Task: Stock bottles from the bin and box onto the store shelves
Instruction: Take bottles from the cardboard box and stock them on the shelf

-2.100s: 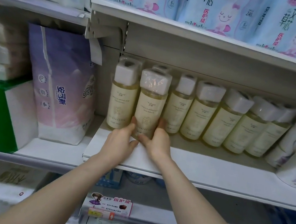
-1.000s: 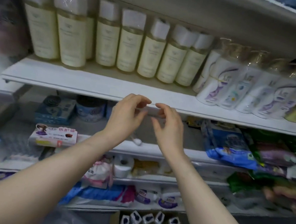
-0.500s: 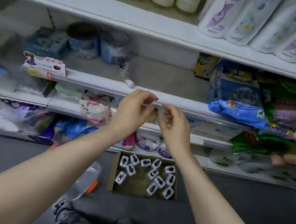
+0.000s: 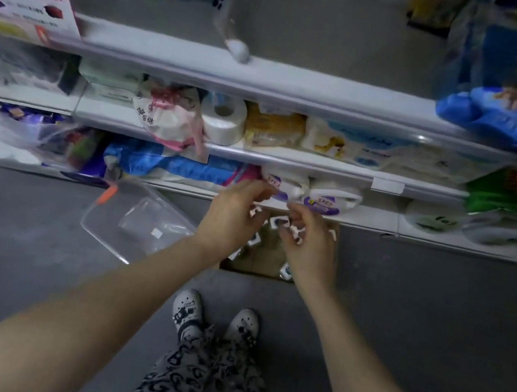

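1. Brown cardboard box (image 4: 266, 259): open-topped, on the grey floor, against the foot of the shelves.
2. Small white-capped bottles (image 4: 281, 222): upright inside the box, loosely scattered.
3. Clear plastic bin (image 4: 117, 232) with an orange latch: on the floor at the box's 9 o'clock, set askew.
4. White metal shelves (image 4: 298, 101): at the box's 12 o'clock.

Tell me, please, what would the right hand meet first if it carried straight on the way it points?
Most likely the white-capped bottles in the cardboard box on the floor: the curled fingers of the right hand point down at them. Depth is unclear in this blurred view.
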